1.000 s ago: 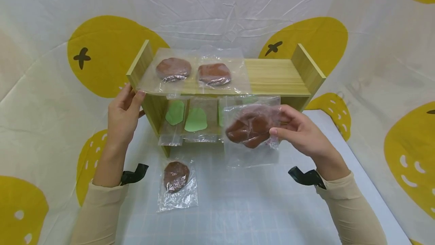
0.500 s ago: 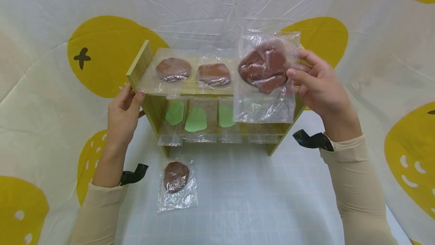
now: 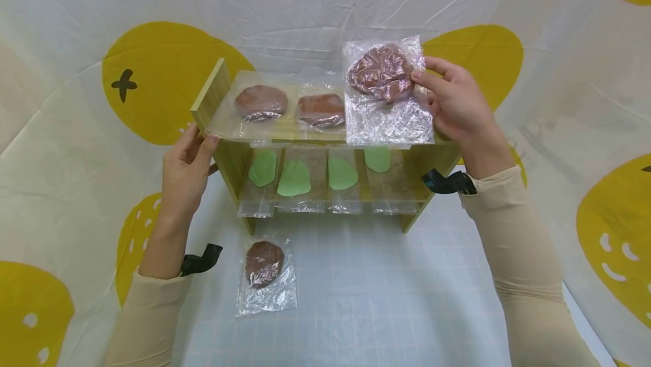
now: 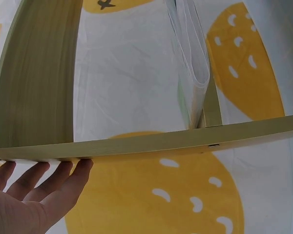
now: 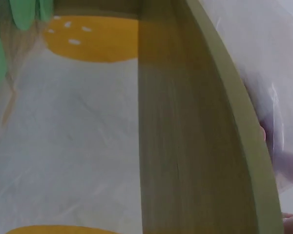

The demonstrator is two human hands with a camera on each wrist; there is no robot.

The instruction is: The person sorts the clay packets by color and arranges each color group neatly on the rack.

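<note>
My right hand (image 3: pixel 460 95) pinches the edge of a clear bag with a brown patty-like piece (image 3: pixel 381 73) inside, over the right part of the wooden shelf's (image 3: pixel 224 90) top board. Two more bagged brown pieces, a round one (image 3: pixel 261 102) and a squarer one (image 3: pixel 321 110), lie side by side on that board. My left hand (image 3: pixel 185 172) holds the shelf's left side panel, thumb near the front edge; in the left wrist view its fingers (image 4: pixel 63 187) touch the panel's outer face. The right wrist view shows only part of the held bag (image 5: pixel 283 97).
On the lower board lie several clear bags with flat green pieces (image 3: pixel 295 178), their ends overhanging the front edge. Another bagged brown piece (image 3: pixel 264 265) lies on the pale table (image 3: pixel 356 299) in front. A cloth with yellow shapes (image 3: pixel 310 22) hangs behind.
My right hand has lifted the bagged brown piece from in front of the lower board to above the top board, then shifted it slightly left and farther back. My left hand keeps its place.
</note>
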